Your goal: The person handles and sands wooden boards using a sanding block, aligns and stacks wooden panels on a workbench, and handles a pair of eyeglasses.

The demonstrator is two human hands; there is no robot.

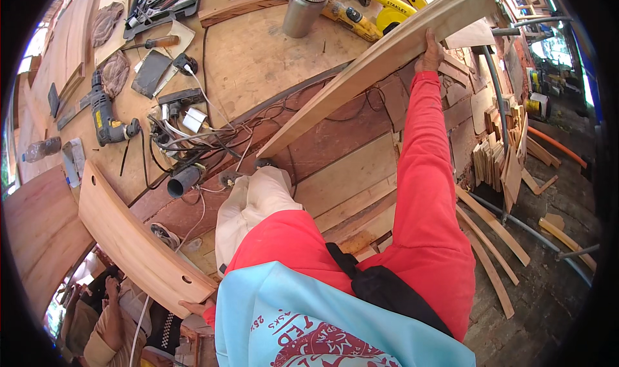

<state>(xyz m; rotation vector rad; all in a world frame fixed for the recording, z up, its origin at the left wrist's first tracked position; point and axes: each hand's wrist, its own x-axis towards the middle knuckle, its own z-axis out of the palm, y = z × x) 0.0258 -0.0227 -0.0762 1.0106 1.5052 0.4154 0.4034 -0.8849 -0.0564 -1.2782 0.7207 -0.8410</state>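
Note:
My right arm in a red sleeve reaches forward, and my right hand point(430, 56) grips a long, narrow wooden board point(361, 77) by its edge near the far end. The board slants across the workbench, its near end close to my feet. At lower left, my left hand point(195, 307) is closed on the near end of a broad, curved wooden board point(142, 238). That board has an oval hole towards each end. My left palm is hidden; only some fingers show.
On the workbench point(245, 51) lie a drill point(108, 119), tangled cables point(187, 135), a metal bottle point(306, 9), a yellow power tool point(351, 19) and an open toolbox point(161, 6). A person point(106, 322) sits at lower left. Wood strips point(493, 225) lie at right.

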